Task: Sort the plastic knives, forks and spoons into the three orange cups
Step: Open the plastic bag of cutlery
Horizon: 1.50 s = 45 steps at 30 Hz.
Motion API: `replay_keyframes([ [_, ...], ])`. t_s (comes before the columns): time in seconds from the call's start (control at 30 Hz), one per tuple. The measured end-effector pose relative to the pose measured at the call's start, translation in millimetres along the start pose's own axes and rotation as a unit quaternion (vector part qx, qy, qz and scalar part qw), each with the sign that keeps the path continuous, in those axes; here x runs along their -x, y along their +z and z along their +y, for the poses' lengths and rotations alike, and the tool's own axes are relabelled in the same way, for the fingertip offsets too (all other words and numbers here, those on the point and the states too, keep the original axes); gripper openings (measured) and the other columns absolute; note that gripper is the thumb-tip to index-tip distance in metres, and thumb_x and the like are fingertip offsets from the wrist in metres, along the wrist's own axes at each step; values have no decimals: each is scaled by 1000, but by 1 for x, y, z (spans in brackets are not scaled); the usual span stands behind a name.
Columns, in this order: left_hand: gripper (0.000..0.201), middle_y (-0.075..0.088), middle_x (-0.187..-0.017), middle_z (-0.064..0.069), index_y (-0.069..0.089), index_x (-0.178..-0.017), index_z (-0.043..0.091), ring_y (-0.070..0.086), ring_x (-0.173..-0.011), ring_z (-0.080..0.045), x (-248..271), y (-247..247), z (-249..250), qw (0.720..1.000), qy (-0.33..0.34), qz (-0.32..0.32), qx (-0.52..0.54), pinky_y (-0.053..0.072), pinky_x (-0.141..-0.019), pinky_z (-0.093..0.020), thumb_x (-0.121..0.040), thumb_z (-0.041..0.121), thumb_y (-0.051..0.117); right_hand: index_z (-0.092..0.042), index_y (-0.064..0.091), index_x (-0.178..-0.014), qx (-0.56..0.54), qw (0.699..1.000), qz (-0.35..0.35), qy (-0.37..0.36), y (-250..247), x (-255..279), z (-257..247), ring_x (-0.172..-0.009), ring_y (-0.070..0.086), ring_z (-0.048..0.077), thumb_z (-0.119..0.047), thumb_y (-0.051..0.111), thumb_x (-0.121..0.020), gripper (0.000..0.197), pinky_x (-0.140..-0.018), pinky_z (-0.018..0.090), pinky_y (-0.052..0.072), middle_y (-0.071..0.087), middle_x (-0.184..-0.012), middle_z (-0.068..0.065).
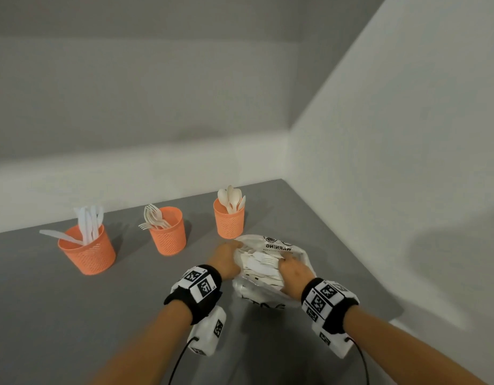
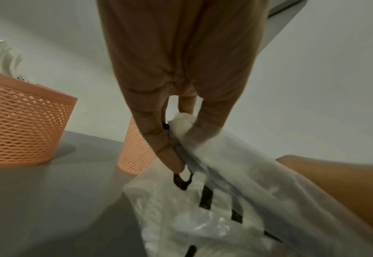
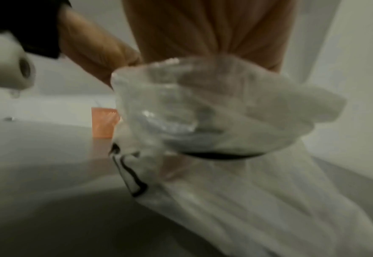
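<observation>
Now both hands work the plastic bag (image 1: 271, 262) of unsorted cutlery just in front of the spoon cup (image 1: 228, 220): left hand (image 1: 226, 259) fingers pinch its edge, right hand (image 1: 294, 273) fingers clutch the film. Next, probably, draw 1 piece out.

orange cups (image 1: 87, 255): matt perforated plastic; bag (image 1: 279, 245): glossy crinkled clear film; table (image 1: 46, 301): smooth matt grey.
</observation>
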State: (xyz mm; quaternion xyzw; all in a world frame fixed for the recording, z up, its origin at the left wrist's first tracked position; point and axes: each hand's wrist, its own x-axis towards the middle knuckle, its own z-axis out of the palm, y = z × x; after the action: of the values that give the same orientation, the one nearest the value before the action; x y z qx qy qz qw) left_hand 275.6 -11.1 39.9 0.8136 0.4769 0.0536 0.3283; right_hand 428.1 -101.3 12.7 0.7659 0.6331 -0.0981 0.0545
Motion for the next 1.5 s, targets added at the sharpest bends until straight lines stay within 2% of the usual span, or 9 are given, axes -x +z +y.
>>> replay_keyframes([
  [0.13,59,43,-139,-13,39,-138,10,44,-127,-25,-3,-2,2,999,-12,29,22,36,-100,-25,-83,0,56,-2,38,-133,-1,999,35,-25,14,-6,3,-127,38,31,-14,62,-84,56,-106,36,33,32,-141,18],
  [0.3,60,41,-141,-14,38,-139,9,41,-129,-26,-6,1,8,999,-12,24,36,34,-102,-25,-83,1,57,-16,8,-149,20,999,37,-3,28,-16,8,-138,22,32,-30,58,-87,81,-116,44,15,23,-148,18],
  [0.5,55,42,-136,-15,46,-134,9,45,-124,-28,-15,-11,10,998,-9,46,49,38,-102,-30,-81,1,59,-18,28,-146,-62,998,17,-26,7,-32,18,-135,31,30,-28,50,-91,60,-114,35,22,33,-146,17],
  [0.63,53,42,-135,-16,48,-132,9,44,-124,-28,-16,-10,7,997,-9,53,45,37,-102,-30,-80,2,59,-16,33,-142,-111,990,86,-15,7,-33,19,-133,32,27,-38,61,-84,68,-113,32,20,34,-142,12],
  [0.83,52,41,-133,-15,48,-131,9,44,-123,-28,-16,-3,3,998,-20,36,51,39,-99,-28,-81,3,60,-11,49,-120,-139,984,109,-4,25,-31,17,-123,42,23,-38,66,-81,50,-104,26,26,50,-130,8],
  [0.97,52,41,-133,-15,48,-130,10,46,-121,-29,-15,-1,5,998,-19,15,59,41,-102,-31,-81,3,61,-9,49,-123,-141,982,117,-34,31,-28,12,-124,43,25,-28,66,-82,47,-103,26,30,48,-130,10],
  [1.1,52,44,-131,-15,49,-129,11,48,-119,-27,-15,1,8,998,-16,23,61,41,-96,-28,-80,4,62,-9,48,-126,-76,987,128,-66,37,-26,7,-118,48,28,-36,56,-88,47,-103,33,35,49,-127,11],
  [1.33,51,45,-130,-14,50,-128,11,53,-114,-28,-10,-2,9,997,-17,10,78,48,-91,-29,-79,2,63,-8,43,-128,-35,993,106,-29,40,-25,11,-128,39,28,-34,60,-87,51,-106,34,34,40,-137,14],
  [1.5,51,46,-131,-14,49,-129,10,52,-115,-26,-8,-1,13,996,-24,19,79,45,-84,-22,-80,1,62,-10,44,-125,-36,992,115,-42,38,-25,10,-119,45,26,-36,55,-89,45,-100,33,35,48,-130,11],
])
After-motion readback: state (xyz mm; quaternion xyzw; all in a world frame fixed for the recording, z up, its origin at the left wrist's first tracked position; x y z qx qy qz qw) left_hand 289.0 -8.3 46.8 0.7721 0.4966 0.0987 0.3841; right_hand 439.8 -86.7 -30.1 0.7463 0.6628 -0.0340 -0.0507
